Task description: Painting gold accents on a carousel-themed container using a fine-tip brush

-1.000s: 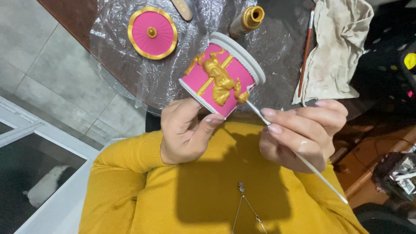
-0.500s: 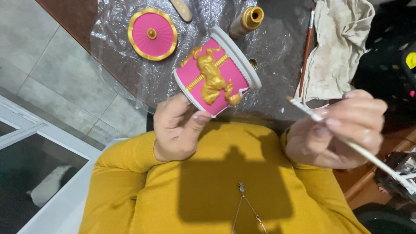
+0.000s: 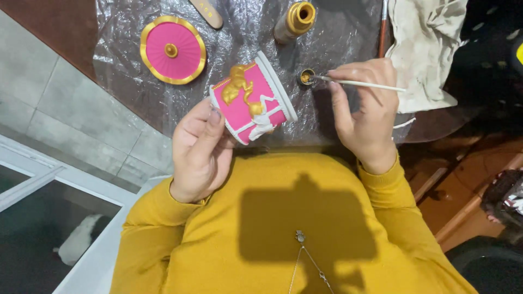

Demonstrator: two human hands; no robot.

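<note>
Right grip [image 3: 366, 111] pinches thin brush [image 3: 359, 84], shaft lying level, tip in small gold cap [image 3: 306, 77] just right of pink drum [image 3: 251, 99] clasped by left grip [image 3: 200, 149].

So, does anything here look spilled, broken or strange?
Nothing looks spilled or broken. The left hand holds the pink pot tilted; one raised figure on it is gold, one white. The right hand holds the brush, its tip at the small gold cap.

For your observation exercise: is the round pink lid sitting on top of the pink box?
No, the round pink lid lies apart on the plastic sheet, while the left hand holds the pink box.
</note>
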